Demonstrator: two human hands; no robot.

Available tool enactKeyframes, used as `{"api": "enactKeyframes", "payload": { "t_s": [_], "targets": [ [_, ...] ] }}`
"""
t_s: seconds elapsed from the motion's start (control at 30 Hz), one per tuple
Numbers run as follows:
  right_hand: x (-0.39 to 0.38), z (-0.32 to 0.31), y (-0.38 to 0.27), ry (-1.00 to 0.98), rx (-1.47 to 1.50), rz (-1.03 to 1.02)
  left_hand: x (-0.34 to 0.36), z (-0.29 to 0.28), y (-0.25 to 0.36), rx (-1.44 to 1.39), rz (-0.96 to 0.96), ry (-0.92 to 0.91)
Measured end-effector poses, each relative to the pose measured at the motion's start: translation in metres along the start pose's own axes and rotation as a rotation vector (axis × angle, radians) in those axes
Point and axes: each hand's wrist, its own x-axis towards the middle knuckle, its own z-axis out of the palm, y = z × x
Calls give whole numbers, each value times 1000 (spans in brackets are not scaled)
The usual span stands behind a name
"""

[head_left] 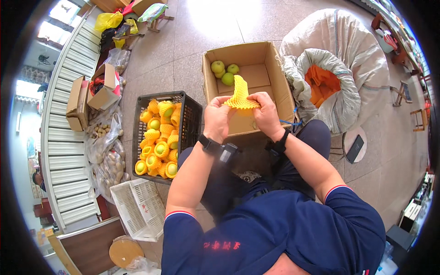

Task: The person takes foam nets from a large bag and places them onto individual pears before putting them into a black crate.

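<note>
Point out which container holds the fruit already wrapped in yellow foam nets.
The black plastic crate, left of the cardboard box. Its fruit wear yellow nets; the box's three green fruits are bare.

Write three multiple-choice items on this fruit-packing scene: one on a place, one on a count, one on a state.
1. Where does the black plastic crate of net-wrapped fruit stand?
A. to the left of the brown cardboard box
B. inside it
C. behind the white woven sack

2. How many bare green apples lie in the cardboard box?
A. none
B. about four
C. a dozen

3. What do the left hand and right hand hold?
A. nothing
B. a knife
C. a yellow foam net sleeve

Answers: 1 A, the crate stands at the box's left side; 2 B, a small cluster lies in the far corner; 3 C, both hands grip the sleeve.
</note>
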Motion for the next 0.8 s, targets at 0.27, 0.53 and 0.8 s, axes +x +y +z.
{"api": "enactKeyframes", "payload": {
  "t_s": [0.27, 0.53, 0.8],
  "targets": [
    [2, -2, 13, -116, 623, 453, -4, 1, 0, 132, 25, -45],
    [6, -17, 7, -235, 1025, 704, -1, -11, 6, 125, -71, -111],
    [5, -18, 21, -382, 1136, 664, -6, -1, 14, 40, -183, -128]
  ]
}}
